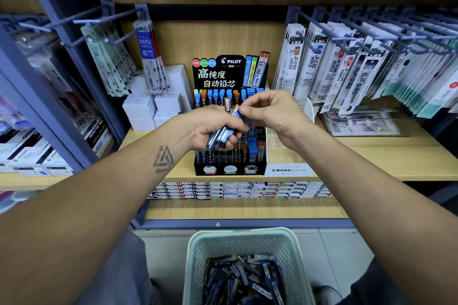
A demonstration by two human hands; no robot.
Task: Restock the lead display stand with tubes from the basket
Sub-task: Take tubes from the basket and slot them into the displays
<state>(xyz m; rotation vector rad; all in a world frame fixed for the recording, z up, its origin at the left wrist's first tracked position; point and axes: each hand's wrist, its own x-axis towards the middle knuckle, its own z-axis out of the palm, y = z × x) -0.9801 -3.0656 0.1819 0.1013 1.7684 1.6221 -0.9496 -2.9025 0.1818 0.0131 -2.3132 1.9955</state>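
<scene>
The black Pilot lead display stand [230, 168] stands on the wooden shelf, its rows holding blue-capped and orange-capped tubes. Just in front of it, my left hand [213, 129] grips a bundle of lead tubes [221, 136], their ends fanned up to the right. My right hand [270, 111] pinches the top end of one tube [235, 110] in that bundle, with thumb and forefinger. On the floor below sits a pale green basket [195, 255] with several loose tubes [245, 277] piled in it.
White boxes [151, 109] are stacked left of the stand. A clear Mono graph holder [287, 156] sits right of it. Packaged refills hang from pegs [347, 67] on both sides. Flat boxes [235, 189] line the shelf underneath.
</scene>
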